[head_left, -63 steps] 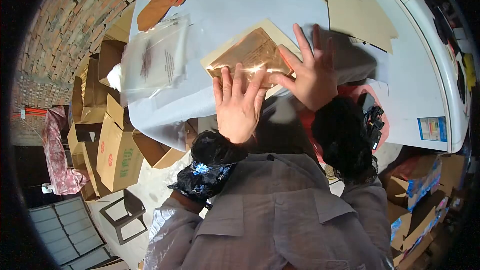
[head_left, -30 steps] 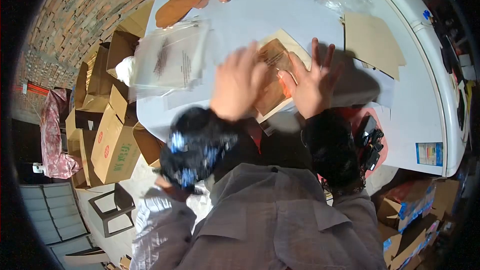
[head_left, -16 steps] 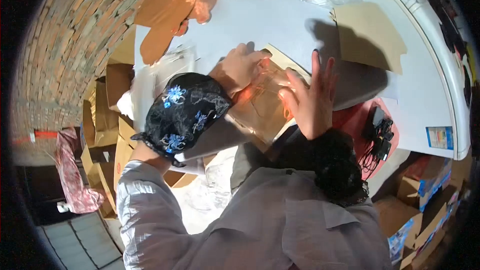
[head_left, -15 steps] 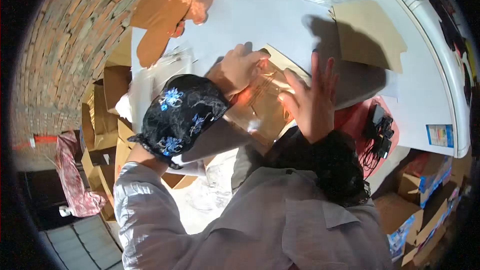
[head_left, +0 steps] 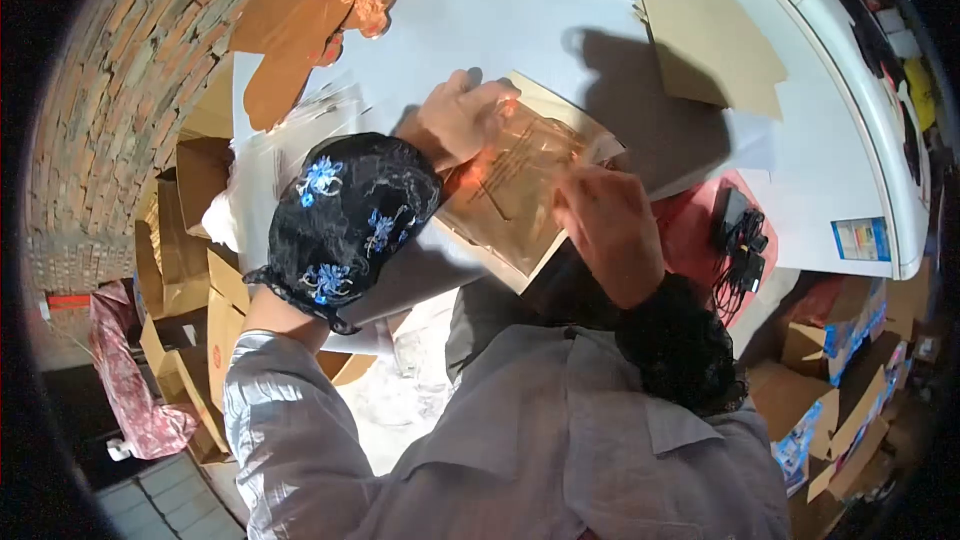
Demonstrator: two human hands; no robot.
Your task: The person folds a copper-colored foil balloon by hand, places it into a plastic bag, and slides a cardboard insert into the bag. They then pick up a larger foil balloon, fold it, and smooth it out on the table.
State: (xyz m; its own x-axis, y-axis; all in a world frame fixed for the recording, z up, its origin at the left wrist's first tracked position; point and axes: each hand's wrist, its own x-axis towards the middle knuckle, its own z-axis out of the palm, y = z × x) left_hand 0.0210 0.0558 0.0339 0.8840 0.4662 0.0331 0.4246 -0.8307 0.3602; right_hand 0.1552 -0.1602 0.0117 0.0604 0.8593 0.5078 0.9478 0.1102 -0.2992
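A flat, shiny, clear plastic packet point(head_left: 520, 180) with brown contents and a pale backing lies tilted at the table's front edge. My left hand point(head_left: 465, 122), with a black lace sleeve cover behind it, pinches the packet's upper left edge. At the packet's right side is my right hand point(head_left: 608, 225), its fingers curled together and slightly blurred. Whatever is between those fingers, if anything, is too small to make out. Thin dark lines show across the middle of the packet.
Brown pieces point(head_left: 275, 85) line the table's far left edge. Clear plastic sleeves point(head_left: 290, 135) lie left, tan card sheets point(head_left: 710, 50) right. A red bag point(head_left: 690, 225) with black cables point(head_left: 738, 255) is at the right front. Cardboard boxes point(head_left: 205, 180) stand beside the table.
My right hand has gone from spread fingers to curled ones at the packet's right side. More of the packet shows flat. The whole view has shifted slightly.
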